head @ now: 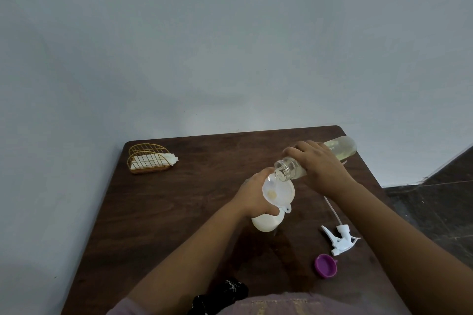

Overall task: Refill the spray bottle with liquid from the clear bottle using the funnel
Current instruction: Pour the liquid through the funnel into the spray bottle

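A white spray bottle (266,224) stands on the brown table (179,212) with a white funnel (280,193) in its neck. My left hand (256,197) grips the bottle's top and the funnel's rim. My right hand (320,166) holds the clear bottle (343,148) tilted, mouth down over the funnel's edge. Pale yellowish liquid runs from the mouth, and a small pool lies in the funnel. The white spray head (340,239) with its dip tube lies on the table to the right. A purple cap (325,265) lies near it, open side up.
A gold wire napkin holder (148,160) with white napkins stands at the table's back left corner. A pale wall rises behind the table. Dark floor shows past the table's right edge. A black patterned cloth (222,294) lies at the near edge.
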`<action>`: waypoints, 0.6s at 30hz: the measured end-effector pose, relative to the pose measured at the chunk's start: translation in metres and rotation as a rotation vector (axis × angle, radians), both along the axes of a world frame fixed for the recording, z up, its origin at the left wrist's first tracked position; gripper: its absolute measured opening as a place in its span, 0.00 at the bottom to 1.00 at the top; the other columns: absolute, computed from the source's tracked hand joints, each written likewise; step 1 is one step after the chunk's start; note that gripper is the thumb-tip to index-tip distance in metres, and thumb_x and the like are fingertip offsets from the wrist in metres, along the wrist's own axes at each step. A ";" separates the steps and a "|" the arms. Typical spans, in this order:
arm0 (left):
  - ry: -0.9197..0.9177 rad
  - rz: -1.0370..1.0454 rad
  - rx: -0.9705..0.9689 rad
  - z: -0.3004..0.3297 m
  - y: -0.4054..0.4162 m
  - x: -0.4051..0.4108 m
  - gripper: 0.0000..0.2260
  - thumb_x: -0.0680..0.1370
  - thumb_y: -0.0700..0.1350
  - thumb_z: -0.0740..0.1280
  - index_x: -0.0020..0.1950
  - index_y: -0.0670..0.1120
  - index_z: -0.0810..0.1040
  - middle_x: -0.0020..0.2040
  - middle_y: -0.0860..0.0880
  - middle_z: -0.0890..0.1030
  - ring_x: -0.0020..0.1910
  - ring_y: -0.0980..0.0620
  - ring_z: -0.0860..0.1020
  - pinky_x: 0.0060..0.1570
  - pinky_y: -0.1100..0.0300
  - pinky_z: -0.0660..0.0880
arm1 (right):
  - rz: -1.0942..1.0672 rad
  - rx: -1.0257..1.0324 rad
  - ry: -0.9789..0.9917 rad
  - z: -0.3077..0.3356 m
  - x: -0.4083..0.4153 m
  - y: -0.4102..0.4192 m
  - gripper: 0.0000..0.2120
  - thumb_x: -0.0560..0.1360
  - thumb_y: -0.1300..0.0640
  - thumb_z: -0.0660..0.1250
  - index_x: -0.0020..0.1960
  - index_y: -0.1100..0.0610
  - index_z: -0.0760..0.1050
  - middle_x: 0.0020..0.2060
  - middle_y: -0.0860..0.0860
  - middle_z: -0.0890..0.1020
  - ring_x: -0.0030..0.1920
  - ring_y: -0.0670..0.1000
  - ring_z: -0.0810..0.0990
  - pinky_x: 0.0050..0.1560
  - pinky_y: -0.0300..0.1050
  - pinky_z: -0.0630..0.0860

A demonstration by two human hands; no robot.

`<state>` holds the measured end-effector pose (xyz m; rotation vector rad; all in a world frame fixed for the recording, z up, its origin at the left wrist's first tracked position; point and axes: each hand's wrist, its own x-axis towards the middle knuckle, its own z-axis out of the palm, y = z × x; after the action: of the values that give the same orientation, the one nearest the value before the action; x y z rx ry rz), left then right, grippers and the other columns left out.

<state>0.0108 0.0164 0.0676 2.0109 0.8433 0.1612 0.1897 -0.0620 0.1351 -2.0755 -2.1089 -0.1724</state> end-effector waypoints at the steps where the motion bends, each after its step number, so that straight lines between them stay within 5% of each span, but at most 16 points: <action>1: 0.002 0.001 0.000 0.000 0.000 0.000 0.39 0.62 0.48 0.77 0.68 0.62 0.62 0.64 0.56 0.72 0.59 0.53 0.72 0.57 0.54 0.75 | 0.000 0.001 -0.001 0.000 0.000 0.000 0.20 0.69 0.58 0.73 0.58 0.49 0.73 0.50 0.48 0.78 0.51 0.52 0.75 0.56 0.48 0.70; 18: -0.002 -0.001 0.022 -0.001 0.001 0.000 0.39 0.62 0.48 0.77 0.68 0.60 0.62 0.64 0.56 0.72 0.59 0.53 0.72 0.57 0.54 0.75 | -0.006 0.000 0.003 0.003 -0.002 -0.002 0.20 0.68 0.57 0.74 0.59 0.49 0.74 0.50 0.48 0.78 0.52 0.52 0.76 0.58 0.49 0.70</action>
<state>0.0105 0.0173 0.0670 2.0312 0.8420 0.1728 0.1878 -0.0636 0.1382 -2.0811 -2.1014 -0.1694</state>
